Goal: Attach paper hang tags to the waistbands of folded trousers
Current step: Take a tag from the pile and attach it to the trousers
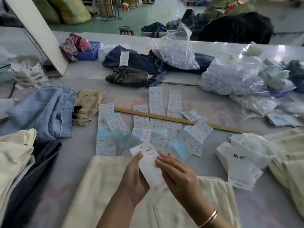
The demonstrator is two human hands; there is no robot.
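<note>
A white paper hang tag (150,168) with black characters is held up over cream folded trousers (102,191) that lie on the table in front of me. My left hand (134,176) grips the tag's left edge, thumb on its face. My right hand (174,170) pinches the tag's right edge with its fingertips. A stack of more white hang tags (238,167) lies to the right. Several sheets of small sticker labels (156,102) are spread out beyond my hands.
A wooden ruler (177,120) lies across the label sheets. Cream and dark trousers (18,162) are piled at left, light blue ones (49,111) behind them. Denim garments (143,61) and clear plastic bags (177,48) fill the back; more cream cloth (289,155) lies right.
</note>
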